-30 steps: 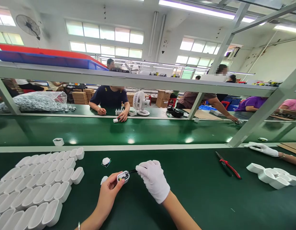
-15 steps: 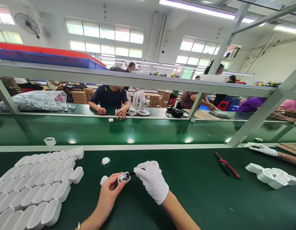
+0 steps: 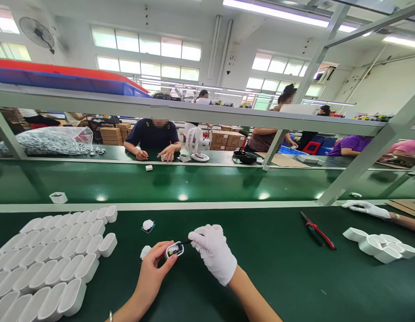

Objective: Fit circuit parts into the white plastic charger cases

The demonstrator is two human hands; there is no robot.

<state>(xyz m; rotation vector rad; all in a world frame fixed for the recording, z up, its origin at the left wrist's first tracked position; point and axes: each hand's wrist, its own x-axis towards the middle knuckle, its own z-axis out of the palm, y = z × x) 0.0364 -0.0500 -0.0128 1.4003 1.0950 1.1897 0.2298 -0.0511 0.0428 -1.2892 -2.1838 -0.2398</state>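
Note:
Between the thumb and fingers of my bare left hand (image 3: 156,264) is a small white oval plastic housing (image 3: 175,255), its opening turned up with black and yellowish parts inside. My right hand (image 3: 214,252), in a white glove, pinches a thin black tool (image 3: 186,242) whose far end reaches the housing's rim. What kind of tool it is I cannot make out. Partly behind my left hand lies a white domed part (image 3: 145,252). Farther back, a small circuit board with a white dome (image 3: 147,225) rests on the green table.
Rows of white oval cups (image 3: 49,255) fill the left side. Red-handled pliers (image 3: 318,230) and more white cups (image 3: 382,245) lie on the right, near a co-worker's gloved hand (image 3: 366,208). A green conveyor belt (image 3: 207,183) runs behind, carrying a white housing (image 3: 58,197).
White pieces on the belt have shifted left. My hands stay almost in place, with the housing tilted very slightly. Across the belt, the seated co-worker's hand has drawn back.

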